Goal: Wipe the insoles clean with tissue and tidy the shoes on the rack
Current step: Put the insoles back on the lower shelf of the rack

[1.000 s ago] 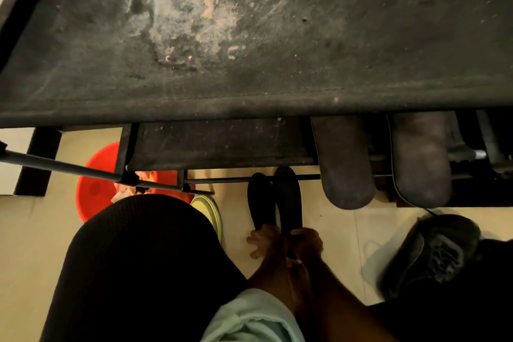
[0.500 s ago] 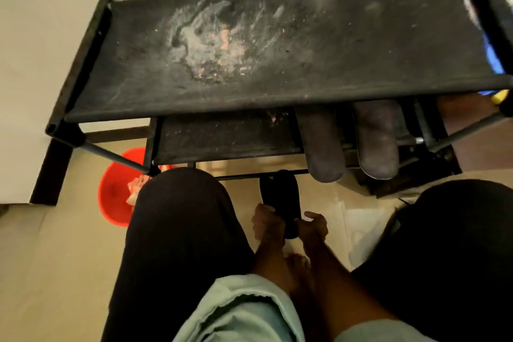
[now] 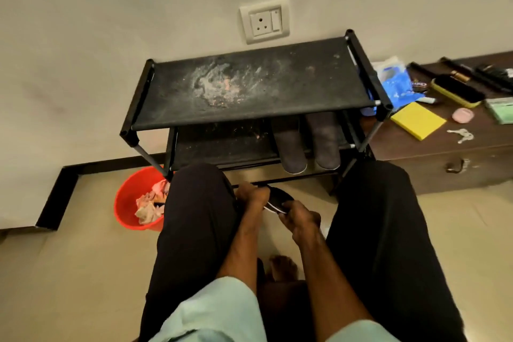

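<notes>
Before rack (image 3: 291, 83), left hand (image 3: 251, 198), right hand (image 3: 299, 215), each grip pinching insoles (image 3: 279, 197), pointing toward it

The shoe rack (image 3: 249, 91) stands against the wall, below a socket (image 3: 265, 23). 2 insoles (image 3: 290, 147) lie side by side on the right of its middle shelf, overhanging the front. A bucket (image 3: 125, 197) holding tissue (image 3: 148, 207) sits on the floor left of the rack. A cabinet (image 3: 444, 164) carrying a notepad (image 3: 417, 120) and keys (image 3: 460, 134) stands at its right. In front, between the knees, the left hand (image 3: 251, 197) and right hand (image 3: 298, 215) hold an insole pair (image 3: 277, 198).
</notes>
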Motion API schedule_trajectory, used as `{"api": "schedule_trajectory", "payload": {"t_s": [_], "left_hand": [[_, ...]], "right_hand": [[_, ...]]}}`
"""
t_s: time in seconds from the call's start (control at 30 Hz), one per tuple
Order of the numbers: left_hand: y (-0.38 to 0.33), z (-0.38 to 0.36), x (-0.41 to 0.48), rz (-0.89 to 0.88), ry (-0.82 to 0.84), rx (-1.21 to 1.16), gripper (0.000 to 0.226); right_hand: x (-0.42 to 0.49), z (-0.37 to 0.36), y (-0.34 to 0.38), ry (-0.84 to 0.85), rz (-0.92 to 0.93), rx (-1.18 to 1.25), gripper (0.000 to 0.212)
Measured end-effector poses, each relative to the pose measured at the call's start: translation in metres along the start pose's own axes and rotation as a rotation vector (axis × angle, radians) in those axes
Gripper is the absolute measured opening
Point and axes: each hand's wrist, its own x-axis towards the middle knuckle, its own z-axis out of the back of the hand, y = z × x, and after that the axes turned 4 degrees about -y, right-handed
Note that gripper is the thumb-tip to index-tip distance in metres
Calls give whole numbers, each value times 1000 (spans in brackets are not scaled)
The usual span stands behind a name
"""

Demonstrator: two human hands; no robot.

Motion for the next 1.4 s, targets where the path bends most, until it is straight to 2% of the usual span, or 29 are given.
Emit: {"api": "schedule_trajectory", "payload": {"t_s": [0.13,0.23,0.33,0.43,0.5,0.57,0.7,0.87,0.97,1.03,1.17,1.27,1.37,1.4], "left_hand": [[-11,29,-42,-197,55,88,22],[-16,55,-66,-270,75,135,21],[-24,82,-90,-340,64,204,15],[-32,113,-120,-426,-10,271,22],[-32,135,-137,-459,-72,262,22],[-28,154,-144,-485,-122,228,22],[-25,177,-148,-516,-176,80,34],[-13,172,-119,-434,-62,-211,37],[-6,168,-91,-337,-20,-342,18],[-1,164,-73,-296,-12,-425,15],[7,154,-50,-281,-48,-517,18],[14,146,-32,-239,-47,-544,20],[17,138,-7,-155,-69,-583,23],[17,134,4,-129,-89,-577,24]], "right_hand": [[-39,16,9,153,-40,50,9],[-66,31,12,231,-61,110,18],[-96,47,14,339,-134,182,14],[-128,56,17,457,-189,216,13],[-148,56,21,518,-188,222,16],[-164,54,27,576,-161,217,9],[-178,41,44,653,-86,162,8],[-159,20,61,604,18,47,18],[-147,8,72,555,123,-34,19],[-140,-4,79,530,158,-64,18],[-124,-36,84,482,206,-132,21],[-113,-61,81,456,285,-226,4],[-97,-85,80,368,422,-348,19],[-92,-92,81,330,463,-391,18]]}}
